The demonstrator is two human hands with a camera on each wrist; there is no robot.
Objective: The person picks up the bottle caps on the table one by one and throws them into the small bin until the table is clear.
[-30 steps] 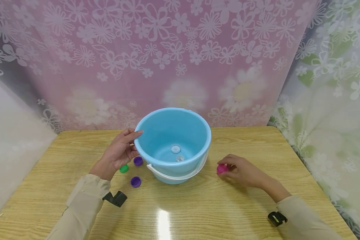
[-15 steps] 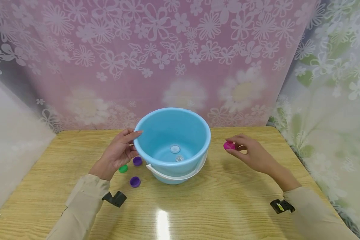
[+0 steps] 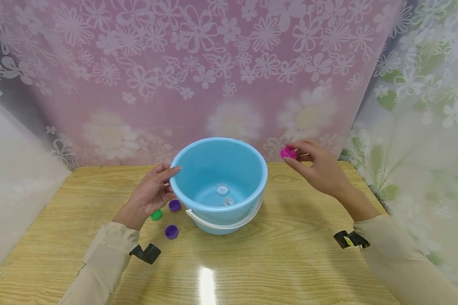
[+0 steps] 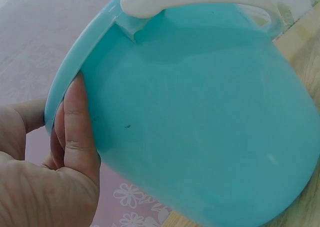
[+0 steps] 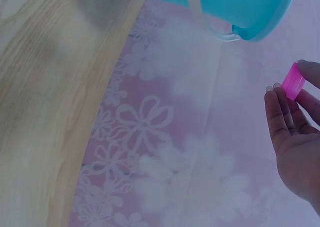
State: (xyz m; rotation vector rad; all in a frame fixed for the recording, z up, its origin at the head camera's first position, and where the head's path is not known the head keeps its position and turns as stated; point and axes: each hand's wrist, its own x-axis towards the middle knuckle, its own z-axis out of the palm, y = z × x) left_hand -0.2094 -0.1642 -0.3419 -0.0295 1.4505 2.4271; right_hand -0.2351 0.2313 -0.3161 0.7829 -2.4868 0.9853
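Observation:
A light blue bucket point(image 3: 219, 218) with a white handle point(image 3: 223, 227) stands on the table. The left hand point(image 3: 149, 192) grips its rim at the left; in the left wrist view the thumb is on the inner side and the fingers point(image 4: 76, 127) lie against the outer wall. To the right of the bucket, the right hand point(image 3: 318, 167) pinches a pink bottle cap point(image 3: 288, 153) between thumb and fingers, raised off the table at about rim height. On the bucket's bottom lie a pale cap point(image 3: 222, 190) and a small clear piece point(image 3: 228, 202).
Left of the bucket, two purple caps point(image 3: 171, 231) and a green cap point(image 3: 156, 214) lie on the wooden table point(image 3: 290, 262). A pink floral curtain point(image 3: 229, 84) hangs behind the table's far edge.
The right hand has lifted the pink bottle cap from the table, up and away toward the far side. The left hand and the bucket have stayed in place.

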